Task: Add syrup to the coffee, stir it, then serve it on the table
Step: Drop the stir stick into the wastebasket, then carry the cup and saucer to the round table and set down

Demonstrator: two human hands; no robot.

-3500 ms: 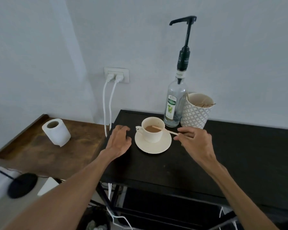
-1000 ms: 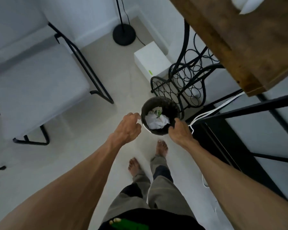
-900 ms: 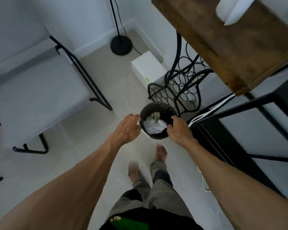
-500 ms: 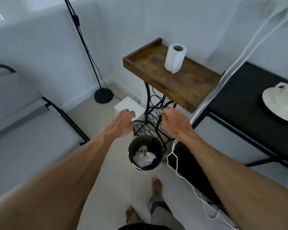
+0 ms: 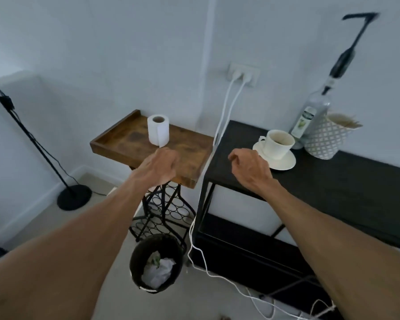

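Both hands have risen from the bin (image 5: 156,264), the left hand (image 5: 158,166) and right hand (image 5: 248,166) loosely curled and empty, while the fragile, spill-prone cup (image 5: 278,143) on its saucer (image 5: 284,161) near the black tabletop's (image 5: 356,181) back-left corner is probably best lifted by the saucer rim.

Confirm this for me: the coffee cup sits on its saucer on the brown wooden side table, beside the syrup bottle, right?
Not quite. The head view shows the coffee cup on its saucer on the black table, beside the syrup bottle. The brown wooden side table holds only a paper roll.
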